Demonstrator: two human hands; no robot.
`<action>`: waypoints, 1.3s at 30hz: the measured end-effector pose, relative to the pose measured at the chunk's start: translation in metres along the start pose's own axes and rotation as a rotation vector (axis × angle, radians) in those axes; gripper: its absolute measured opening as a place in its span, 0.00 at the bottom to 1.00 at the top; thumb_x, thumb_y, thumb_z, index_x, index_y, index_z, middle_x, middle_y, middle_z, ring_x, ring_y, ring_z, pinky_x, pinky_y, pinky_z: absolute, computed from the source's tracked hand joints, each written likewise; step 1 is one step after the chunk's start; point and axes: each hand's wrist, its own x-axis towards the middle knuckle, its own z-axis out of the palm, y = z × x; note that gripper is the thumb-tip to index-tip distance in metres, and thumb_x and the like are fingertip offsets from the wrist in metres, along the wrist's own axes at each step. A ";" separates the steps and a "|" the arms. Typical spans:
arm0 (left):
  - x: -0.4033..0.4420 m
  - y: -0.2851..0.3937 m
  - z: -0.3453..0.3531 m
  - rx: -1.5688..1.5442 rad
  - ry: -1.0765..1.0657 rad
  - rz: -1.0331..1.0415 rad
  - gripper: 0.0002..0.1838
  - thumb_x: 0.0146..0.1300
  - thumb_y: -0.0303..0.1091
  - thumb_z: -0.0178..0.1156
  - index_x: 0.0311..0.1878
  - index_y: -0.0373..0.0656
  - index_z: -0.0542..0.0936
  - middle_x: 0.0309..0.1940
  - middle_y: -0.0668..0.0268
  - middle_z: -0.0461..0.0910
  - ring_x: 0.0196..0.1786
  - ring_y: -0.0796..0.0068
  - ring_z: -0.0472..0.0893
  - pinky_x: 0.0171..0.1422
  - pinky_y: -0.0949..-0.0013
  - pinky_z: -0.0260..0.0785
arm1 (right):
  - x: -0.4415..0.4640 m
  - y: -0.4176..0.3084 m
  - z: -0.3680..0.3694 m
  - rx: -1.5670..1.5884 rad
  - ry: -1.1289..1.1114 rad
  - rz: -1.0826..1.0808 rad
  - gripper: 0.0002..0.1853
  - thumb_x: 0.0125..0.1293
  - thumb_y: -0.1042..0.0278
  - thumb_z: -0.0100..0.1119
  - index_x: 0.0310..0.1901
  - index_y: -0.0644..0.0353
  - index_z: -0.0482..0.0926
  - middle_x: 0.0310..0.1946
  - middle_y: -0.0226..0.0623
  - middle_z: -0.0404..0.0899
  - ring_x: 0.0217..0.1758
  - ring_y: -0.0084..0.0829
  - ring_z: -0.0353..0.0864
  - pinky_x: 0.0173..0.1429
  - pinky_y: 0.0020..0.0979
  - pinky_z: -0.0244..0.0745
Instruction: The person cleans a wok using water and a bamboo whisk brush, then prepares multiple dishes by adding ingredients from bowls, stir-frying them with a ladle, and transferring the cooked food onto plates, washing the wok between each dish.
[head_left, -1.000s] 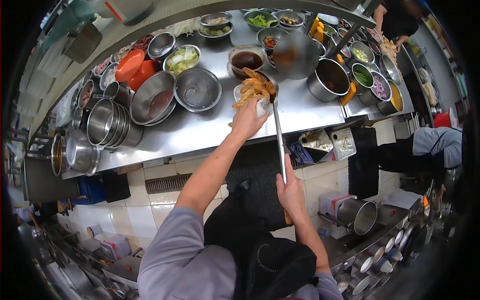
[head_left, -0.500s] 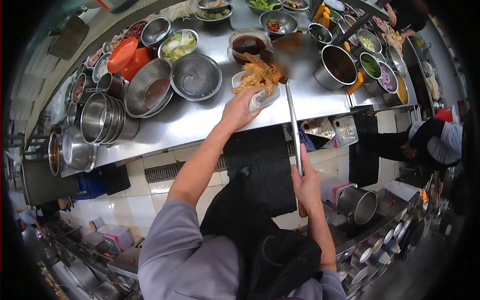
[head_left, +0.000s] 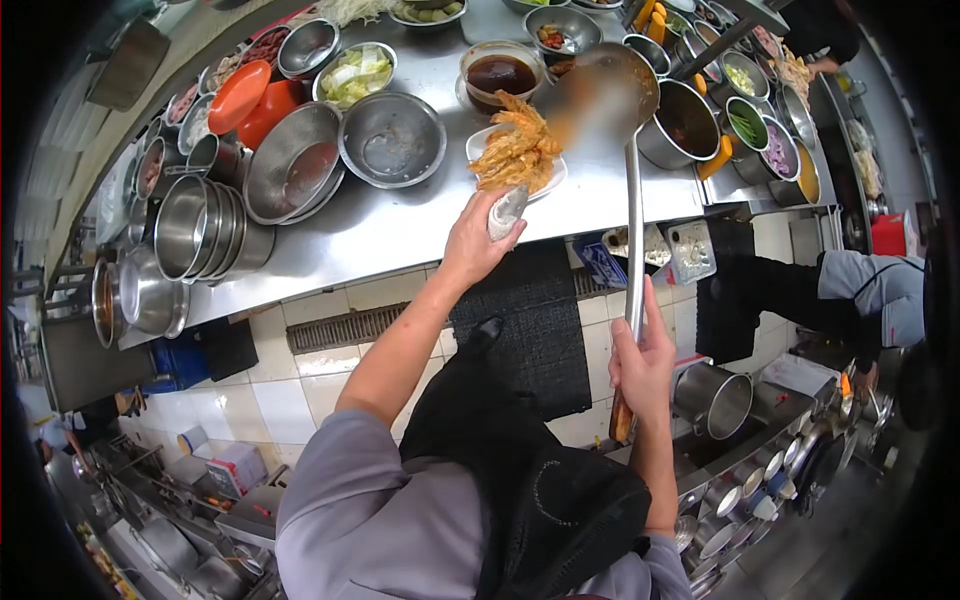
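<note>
My left hand (head_left: 482, 238) is closed round a wadded grey-white cloth (head_left: 507, 213), just in front of a white dish (head_left: 553, 181). Golden fried food (head_left: 517, 146) is heaped on that dish. My right hand (head_left: 643, 360) grips the long metal handle of a ladle (head_left: 634, 200), near its wooden end. The ladle's round head is up at the right of the dish, over the counter, partly blurred. A bowl of dark sauce (head_left: 500, 74) stands behind the dish, and an empty steel bowl (head_left: 392, 140) is to its left.
Stacked steel bowls (head_left: 187, 228) and red containers (head_left: 268, 108) stand on the left of the steel counter (head_left: 400, 225). Pots and ingredient bowls crowd its right side. Another person (head_left: 870, 290) is at the right. Behind me is a steel pot (head_left: 713, 400).
The ladle has moved right, away from the fried food, with my right hand. The food now rests heaped on the dish. My left hand has drawn back slightly towards me.
</note>
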 end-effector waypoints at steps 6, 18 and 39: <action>0.005 -0.011 0.025 -0.076 0.109 -0.093 0.27 0.60 0.40 0.68 0.59 0.38 0.73 0.51 0.51 0.77 0.54 0.49 0.78 0.58 0.57 0.71 | -0.020 -0.004 -0.009 -0.277 -0.032 -0.061 0.32 0.70 0.75 0.56 0.74 0.58 0.60 0.25 0.35 0.78 0.21 0.19 0.76 0.24 0.25 0.69; -0.012 0.022 0.122 -1.713 -0.014 -1.168 0.14 0.71 0.44 0.57 0.47 0.42 0.73 0.33 0.62 0.78 0.29 0.70 0.76 0.27 0.70 0.70 | -0.029 0.049 0.001 -0.809 0.046 -0.506 0.31 0.66 0.74 0.60 0.71 0.53 0.66 0.30 0.51 0.80 0.32 0.53 0.81 0.35 0.46 0.74; -0.047 0.140 0.190 -1.162 -0.596 -0.612 0.06 0.68 0.30 0.60 0.45 0.42 0.77 0.32 0.67 0.79 0.30 0.74 0.79 0.31 0.69 0.73 | -0.132 0.086 -0.066 -0.285 0.315 -0.304 0.31 0.66 0.68 0.60 0.71 0.48 0.66 0.56 0.49 0.79 0.44 0.49 0.84 0.50 0.38 0.78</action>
